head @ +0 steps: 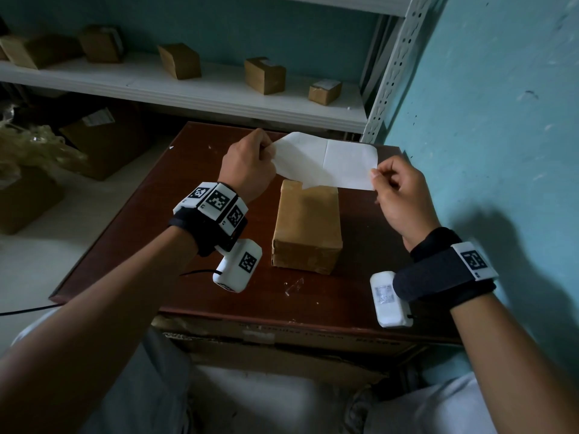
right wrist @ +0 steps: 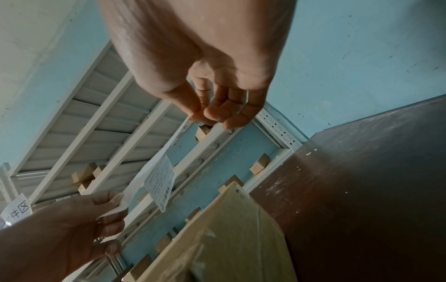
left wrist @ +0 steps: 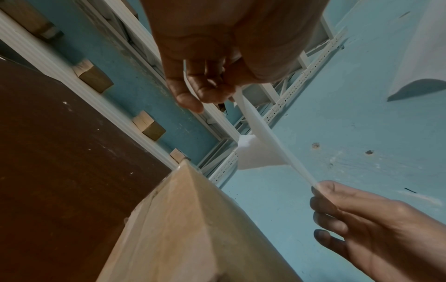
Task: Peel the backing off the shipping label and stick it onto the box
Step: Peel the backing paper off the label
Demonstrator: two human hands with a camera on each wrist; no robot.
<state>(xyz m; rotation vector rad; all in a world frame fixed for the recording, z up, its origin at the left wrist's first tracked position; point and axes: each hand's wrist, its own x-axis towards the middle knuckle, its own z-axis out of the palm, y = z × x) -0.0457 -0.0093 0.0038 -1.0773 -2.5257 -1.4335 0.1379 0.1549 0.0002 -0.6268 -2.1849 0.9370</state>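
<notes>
A white shipping label sheet (head: 326, 161) hangs in the air above the far end of a tape-wrapped brown cardboard box (head: 307, 227) on the dark wooden table (head: 369, 277). My left hand (head: 250, 164) pinches its left corner; my right hand (head: 398, 189) pinches its right edge. In the right wrist view the printed label (right wrist: 160, 179) hangs apart from a translucent backing layer (right wrist: 138, 177) held by my left hand (right wrist: 72, 225). The left wrist view shows the sheet (left wrist: 260, 137) edge-on, stretched between both hands, with the box (left wrist: 193, 229) below.
White metal shelving (head: 200, 89) behind the table carries several small brown boxes (head: 264, 75). A turquoise wall (head: 485, 104) stands close on the right. Larger cartons and crumpled plastic (head: 34, 148) lie on the floor at left. A flattened carton (head: 282, 343) rests below the table's front edge.
</notes>
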